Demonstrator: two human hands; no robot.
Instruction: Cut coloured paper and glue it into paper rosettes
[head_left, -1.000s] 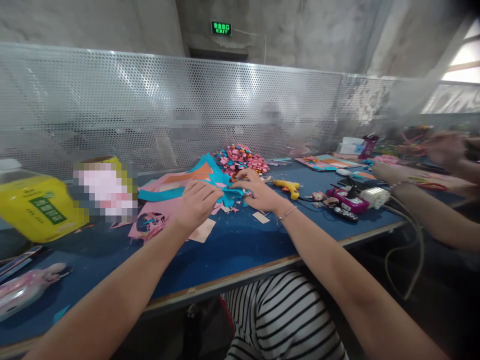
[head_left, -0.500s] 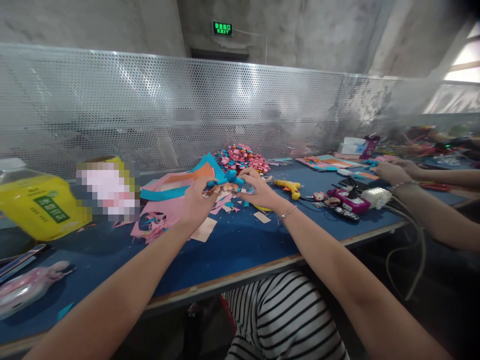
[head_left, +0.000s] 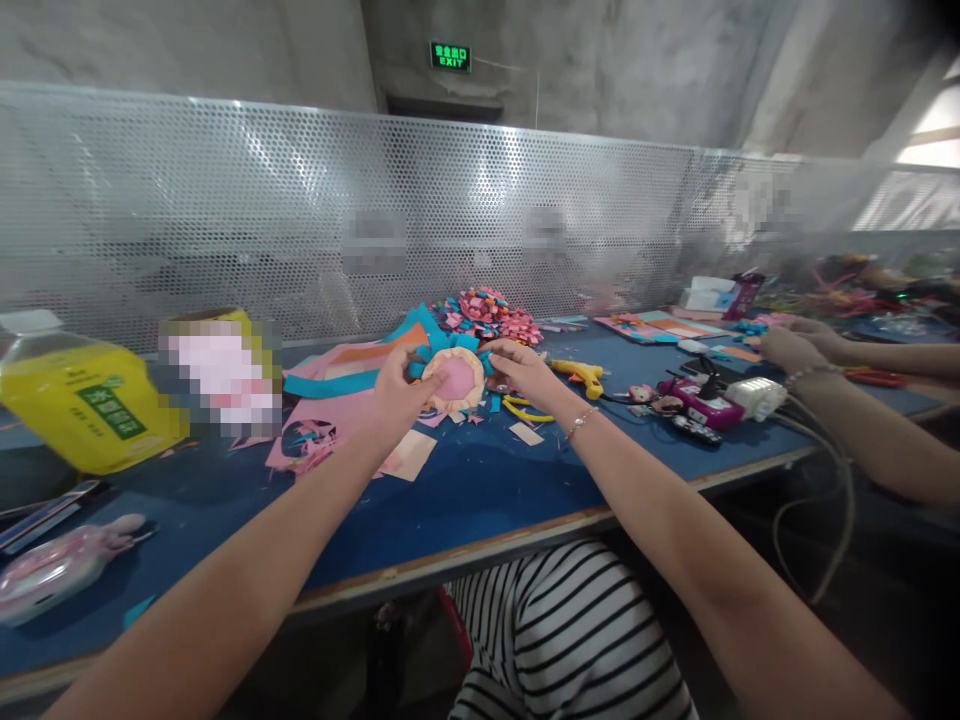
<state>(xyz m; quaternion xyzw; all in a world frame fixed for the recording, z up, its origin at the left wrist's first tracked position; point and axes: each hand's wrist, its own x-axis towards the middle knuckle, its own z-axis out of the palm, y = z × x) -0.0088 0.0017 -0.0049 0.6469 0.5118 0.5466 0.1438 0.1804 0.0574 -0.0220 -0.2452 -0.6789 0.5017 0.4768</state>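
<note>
Between my hands is a craft flower with a round pink centre, a cream ruffled ring and blue loops around its upper edge. My left hand grips its left side, thumb on the cream ring. At the right edge, the fingers of my right hand pinch one of the blue loops. Small scraps lie on the table under the flower. Pink sheet material and a blue strip lie left of my left hand. A yellow glue gun rests to the right of my right hand.
Behind my hands is a heap of pink, blue and orange pieces. A yellow-labelled jug stands at left. Yellow-handled scissors and a purple device lie to the right. Another person's hands work at far right.
The flower has turned so its pink centre and cream ring now face me; before, mainly blue loops showed. My hands stay at its two sides.
</note>
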